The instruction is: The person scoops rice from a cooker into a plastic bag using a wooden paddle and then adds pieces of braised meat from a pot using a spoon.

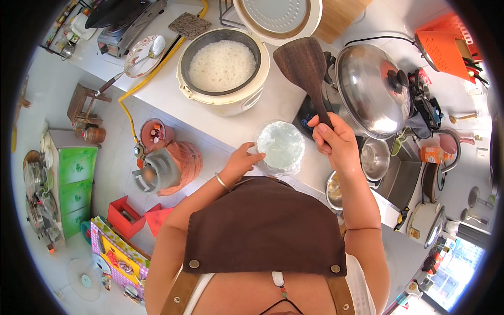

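Observation:
My right hand (336,140) is closed round the handle of a dark wooden spatula (303,63), its broad blade raised over the counter. My left hand (244,161) is beside a clear plastic bowl (281,146) near the counter's front edge. Its thumb and fingers are apart, with the tips at the bowl's left rim. Farther back stands a cream rice cooker (231,105) with its lid (278,16) up. White cooked rice (224,65) fills much of its dark inner pot.
Right of the spatula is a large pan with a domed steel lid (370,92). Steel bowls (375,160) stand near the sink (401,173). A yellow hose (126,105) runs from the counter to a gas cylinder (157,170). A plate (140,50) holds a spoon at the far left.

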{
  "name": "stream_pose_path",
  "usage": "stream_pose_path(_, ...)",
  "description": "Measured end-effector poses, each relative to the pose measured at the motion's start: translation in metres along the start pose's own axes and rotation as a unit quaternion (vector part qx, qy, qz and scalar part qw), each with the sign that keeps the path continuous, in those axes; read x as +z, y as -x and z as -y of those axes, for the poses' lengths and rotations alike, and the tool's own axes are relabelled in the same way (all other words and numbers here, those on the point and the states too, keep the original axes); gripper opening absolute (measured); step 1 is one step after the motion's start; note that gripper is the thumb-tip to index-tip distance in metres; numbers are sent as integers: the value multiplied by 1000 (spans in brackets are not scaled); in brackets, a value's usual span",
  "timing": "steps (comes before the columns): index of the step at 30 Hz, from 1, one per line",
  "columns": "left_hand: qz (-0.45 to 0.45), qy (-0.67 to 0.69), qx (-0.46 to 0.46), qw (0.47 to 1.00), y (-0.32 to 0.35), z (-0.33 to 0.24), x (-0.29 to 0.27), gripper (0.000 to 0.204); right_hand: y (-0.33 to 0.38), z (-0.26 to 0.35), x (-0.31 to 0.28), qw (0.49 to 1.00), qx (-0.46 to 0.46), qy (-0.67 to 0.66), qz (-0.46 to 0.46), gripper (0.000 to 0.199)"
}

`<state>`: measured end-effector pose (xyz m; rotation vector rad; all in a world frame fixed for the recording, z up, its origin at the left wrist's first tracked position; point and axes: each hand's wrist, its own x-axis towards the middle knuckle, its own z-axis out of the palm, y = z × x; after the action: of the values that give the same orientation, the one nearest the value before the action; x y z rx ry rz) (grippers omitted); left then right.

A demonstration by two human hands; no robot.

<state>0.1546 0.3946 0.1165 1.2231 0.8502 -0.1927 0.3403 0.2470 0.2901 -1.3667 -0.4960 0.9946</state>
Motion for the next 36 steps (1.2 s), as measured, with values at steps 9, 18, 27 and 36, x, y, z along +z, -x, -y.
stream_pose_path(9, 64, 248, -40, 966, -37, 15, 21, 61, -15, 6, 12, 999, 17, 30, -22, 18)
stream_pose_path(18, 15, 325, -2, 946, 29, 14, -36, 58, -77, 13, 21, 942, -80, 326, -4, 15)
stream_pose_path(27, -70, 445, 198, 870, 97, 33, -127, 60, -150, 38, 81, 702, -210, 679, -46, 34)
stream_pose_path(36, -134, 465, 275, 831, 107, 3, -166, 65, -194, 52, 105, 534, -187, 824, 7, 15)
